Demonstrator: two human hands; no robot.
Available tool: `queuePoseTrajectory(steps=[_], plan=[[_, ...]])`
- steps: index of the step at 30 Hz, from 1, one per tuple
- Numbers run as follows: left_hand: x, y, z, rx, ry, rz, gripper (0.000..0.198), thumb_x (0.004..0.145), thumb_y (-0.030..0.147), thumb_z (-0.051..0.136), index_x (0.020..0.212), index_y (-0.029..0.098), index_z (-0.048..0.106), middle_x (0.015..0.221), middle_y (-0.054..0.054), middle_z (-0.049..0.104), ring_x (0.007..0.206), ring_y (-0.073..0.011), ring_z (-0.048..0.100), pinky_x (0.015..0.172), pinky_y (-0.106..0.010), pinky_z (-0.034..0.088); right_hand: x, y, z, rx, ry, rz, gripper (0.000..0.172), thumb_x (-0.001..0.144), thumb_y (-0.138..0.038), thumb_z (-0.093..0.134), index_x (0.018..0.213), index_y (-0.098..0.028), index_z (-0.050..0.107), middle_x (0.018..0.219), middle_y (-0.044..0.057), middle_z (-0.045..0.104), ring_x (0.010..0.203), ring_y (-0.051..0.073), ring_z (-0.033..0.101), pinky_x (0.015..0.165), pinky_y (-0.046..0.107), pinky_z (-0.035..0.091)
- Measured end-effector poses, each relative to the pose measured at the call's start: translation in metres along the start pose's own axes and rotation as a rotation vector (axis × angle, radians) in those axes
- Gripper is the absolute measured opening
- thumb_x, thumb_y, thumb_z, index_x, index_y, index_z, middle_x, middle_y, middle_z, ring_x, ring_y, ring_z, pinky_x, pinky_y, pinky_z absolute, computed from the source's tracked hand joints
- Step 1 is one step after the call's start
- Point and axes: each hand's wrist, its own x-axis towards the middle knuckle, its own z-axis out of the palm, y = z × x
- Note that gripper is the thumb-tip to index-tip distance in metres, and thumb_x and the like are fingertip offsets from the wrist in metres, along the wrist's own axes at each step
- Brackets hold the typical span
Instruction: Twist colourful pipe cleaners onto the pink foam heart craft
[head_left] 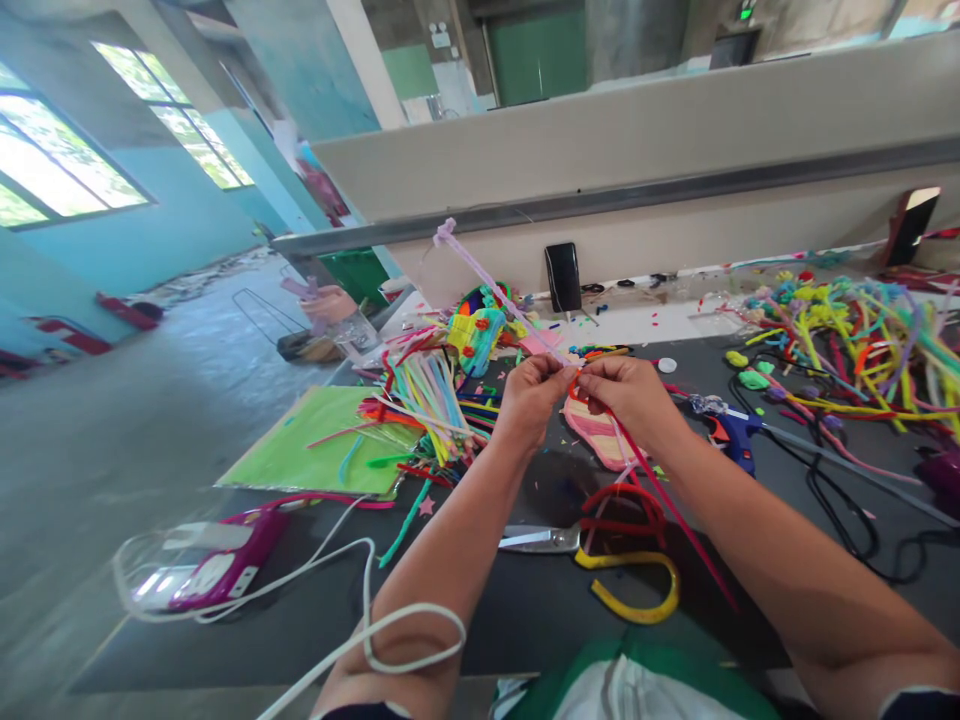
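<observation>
My left hand [531,395] is closed in a pinch on a pale lilac pipe cleaner [487,280] that slants up and to the left, ending in a small loop. My right hand [630,392] is closed beside it, pinching a red pipe cleaner [660,490] that trails down toward me. The two hands meet fingertip to fingertip above a pink striped woven piece [596,432] lying on the dark table [525,600].
Scissors with yellow handles [600,560] lie near me. A blue glue gun [731,432] and black cable sit right. Piles of coloured pipe cleaners [847,340] and sticks [427,400], a green sheet [315,440], a pink device [217,565] with white cord, a phone [562,277].
</observation>
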Motion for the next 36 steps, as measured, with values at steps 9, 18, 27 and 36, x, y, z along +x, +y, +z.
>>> queuePoseTrajectory(steps=[9, 18, 27, 36], plan=[[-0.002, -0.003, -0.003, -0.139, -0.098, -0.161, 0.027, 0.061, 0.027, 0.077, 0.069, 0.013, 0.055, 0.057, 0.002, 0.058, 0.047, -0.0077, 0.054, 0.049, -0.02, 0.042, 0.006, -0.005, -0.013, 0.509, -0.298, 0.368, 0.015, 0.06, -0.016, 0.075, 0.063, -0.011, 0.061, 0.054, 0.002, 0.061, 0.045, 0.009, 0.054, 0.046, 0.021, 0.045], [0.002, 0.004, -0.009, -0.056, -0.188, -0.231, 0.027, 0.066, 0.035, 0.074, 0.072, 0.012, 0.06, 0.058, 0.0, 0.058, 0.048, -0.007, 0.052, 0.049, -0.02, 0.04, 0.011, -0.002, -0.019, 0.441, -0.298, 0.381, 0.015, 0.066, -0.019, 0.075, 0.07, -0.01, 0.064, 0.061, 0.003, 0.065, 0.045, 0.008, 0.056, 0.048, 0.021, 0.051], [0.005, -0.005, -0.009, -0.044, 0.011, -0.133, 0.03, 0.064, 0.039, 0.074, 0.064, 0.013, 0.058, 0.052, 0.003, 0.052, 0.044, -0.0044, 0.045, 0.044, -0.018, 0.033, 0.01, 0.001, -0.008, 0.394, -0.187, 0.361, 0.02, 0.056, -0.019, 0.08, 0.067, -0.011, 0.067, 0.062, 0.005, 0.068, 0.046, 0.008, 0.056, 0.046, 0.019, 0.049], [0.006, -0.017, -0.004, 0.039, 0.058, -0.071, 0.03, 0.07, 0.041, 0.069, 0.065, 0.013, 0.057, 0.053, 0.004, 0.049, 0.045, -0.0045, 0.04, 0.046, -0.019, 0.031, 0.011, 0.011, 0.0, 0.459, -0.11, 0.377, 0.021, 0.053, -0.016, 0.08, 0.059, -0.011, 0.061, 0.051, 0.003, 0.063, 0.044, 0.01, 0.057, 0.044, 0.019, 0.045]])
